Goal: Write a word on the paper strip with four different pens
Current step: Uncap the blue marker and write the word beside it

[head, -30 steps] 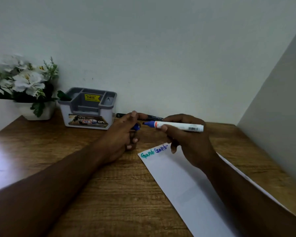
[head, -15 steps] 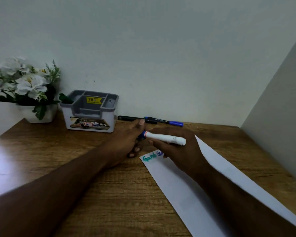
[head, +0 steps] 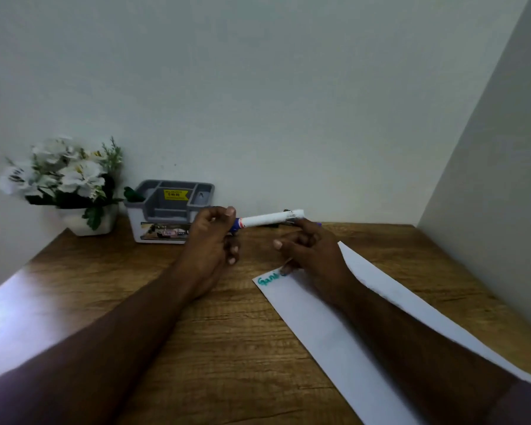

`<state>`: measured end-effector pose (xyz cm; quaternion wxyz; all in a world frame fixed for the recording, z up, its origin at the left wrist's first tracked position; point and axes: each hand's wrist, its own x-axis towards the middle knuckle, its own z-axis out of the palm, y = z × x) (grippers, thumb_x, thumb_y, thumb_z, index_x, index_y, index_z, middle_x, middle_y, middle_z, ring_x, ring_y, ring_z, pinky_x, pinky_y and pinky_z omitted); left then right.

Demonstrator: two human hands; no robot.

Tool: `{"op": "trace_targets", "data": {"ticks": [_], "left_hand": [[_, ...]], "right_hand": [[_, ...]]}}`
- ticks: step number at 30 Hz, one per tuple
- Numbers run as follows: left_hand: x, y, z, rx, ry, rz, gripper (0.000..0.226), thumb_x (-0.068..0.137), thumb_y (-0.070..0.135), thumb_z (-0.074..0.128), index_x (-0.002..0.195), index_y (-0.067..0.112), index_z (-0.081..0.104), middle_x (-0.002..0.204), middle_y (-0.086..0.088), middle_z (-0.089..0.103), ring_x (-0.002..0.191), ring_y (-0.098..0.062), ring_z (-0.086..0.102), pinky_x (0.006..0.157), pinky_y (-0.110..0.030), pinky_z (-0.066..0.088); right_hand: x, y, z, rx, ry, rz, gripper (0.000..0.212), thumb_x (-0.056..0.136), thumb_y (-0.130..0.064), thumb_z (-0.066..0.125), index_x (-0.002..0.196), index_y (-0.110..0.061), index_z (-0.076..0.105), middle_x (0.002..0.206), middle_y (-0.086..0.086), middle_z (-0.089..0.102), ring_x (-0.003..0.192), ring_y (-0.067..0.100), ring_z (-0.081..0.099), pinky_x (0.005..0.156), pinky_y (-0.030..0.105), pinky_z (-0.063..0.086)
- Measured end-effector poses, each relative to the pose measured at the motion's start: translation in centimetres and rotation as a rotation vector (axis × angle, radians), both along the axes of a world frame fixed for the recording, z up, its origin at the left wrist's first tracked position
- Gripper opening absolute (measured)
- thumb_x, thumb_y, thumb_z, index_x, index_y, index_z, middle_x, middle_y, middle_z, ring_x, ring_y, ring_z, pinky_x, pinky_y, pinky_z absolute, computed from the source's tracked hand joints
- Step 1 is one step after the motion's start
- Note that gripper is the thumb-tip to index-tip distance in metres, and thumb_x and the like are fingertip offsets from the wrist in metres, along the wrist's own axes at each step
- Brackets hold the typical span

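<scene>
A white paper strip [head: 334,326] lies on the wooden desk [head: 135,286] and runs toward the lower right. A teal word [head: 269,279] is written at its far end. My left hand [head: 212,240] pinches the blue capped end of a white marker [head: 270,219], holding it level above the desk with its body pointing right. My right hand [head: 310,256] rests over the strip's far end with loosely curled fingers and holds nothing. It covers the writing beside the teal word. Behind it, other pens [head: 319,224] lie by the wall, mostly hidden.
A grey desk organiser [head: 169,207] stands against the back wall, left of my left hand. A white pot of white flowers [head: 71,185] stands further left. A side wall [head: 488,210] closes the desk on the right.
The blue cap went onto the marker. My right hand let go of the marker and settled over the strip. My left hand now carries the marker, lifted slightly.
</scene>
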<state>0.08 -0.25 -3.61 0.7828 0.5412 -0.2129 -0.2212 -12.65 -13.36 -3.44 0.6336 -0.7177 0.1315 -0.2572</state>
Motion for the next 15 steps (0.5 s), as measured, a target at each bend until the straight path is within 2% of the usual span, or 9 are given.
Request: {"op": "trace_targets", "data": {"ticks": [3,5,8,11,13,15], "left_hand": [[1.8,2.4,1.8,-0.175,-0.039,0.231,0.01,0.09,0.02,0.061,0.087,0.017,0.052,0.065,-0.007,0.059,0.035,-0.009,0.045,0.031,-0.02,0.038],[3.3,4.4,2.6,-0.239,-0.112,0.381,0.014,0.087,0.02,0.066,0.082,0.019,0.052,0.062,-0.009,0.058,0.034,-0.01,0.047,0.033,-0.022,0.042],[4.8,7.0,2.6,-0.232,-0.288,0.659,0.019,0.083,0.017,0.071,0.088,0.018,0.052,0.079,-0.016,0.061,0.044,-0.012,0.056,0.039,-0.028,0.049],[6.2,9.1,2.5,-0.269,-0.38,0.843,0.023,0.078,0.013,0.075,0.089,0.022,0.057,0.093,-0.021,0.061,0.065,-0.028,0.061,0.048,-0.027,0.054],[7.2,9.4,2.3,-0.284,-0.416,0.869,0.026,0.077,0.012,0.075,0.087,0.031,0.06,0.094,-0.019,0.061,0.068,-0.031,0.061,0.047,-0.025,0.053],[7.7,9.1,1.6,-0.184,-0.545,0.911,0.022,0.077,0.015,0.076,0.091,0.028,0.066,0.097,-0.019,0.063,0.073,-0.03,0.064,0.054,-0.028,0.056]], "right_hand": [[-0.1,-0.2,0.7,-0.065,0.02,-0.064,0.043,0.077,0.002,0.073,0.119,-0.005,0.064,0.081,0.016,0.068,0.06,0.013,0.067,0.058,0.026,0.058],[0.7,0.7,1.8,-0.101,0.019,-0.044,0.041,0.079,0.001,0.072,0.119,-0.003,0.064,0.083,0.018,0.071,0.065,0.018,0.07,0.064,0.028,0.059],[3.5,3.0,3.4,-0.235,0.005,-0.015,0.04,0.08,-0.002,0.073,0.118,-0.006,0.065,0.088,0.019,0.073,0.076,0.027,0.07,0.078,0.037,0.06],[7.1,5.7,4.3,-0.385,-0.026,-0.01,0.038,0.078,-0.005,0.075,0.115,-0.009,0.068,0.092,0.015,0.074,0.084,0.025,0.071,0.082,0.037,0.059],[9.2,7.2,4.4,-0.47,-0.036,-0.022,0.036,0.079,-0.006,0.074,0.115,-0.009,0.068,0.094,0.013,0.074,0.086,0.022,0.07,0.083,0.031,0.057],[10.9,8.2,4.1,-0.57,-0.021,-0.039,0.034,0.08,-0.006,0.071,0.115,-0.009,0.068,0.097,0.013,0.073,0.083,0.018,0.067,0.075,0.015,0.051]]}}
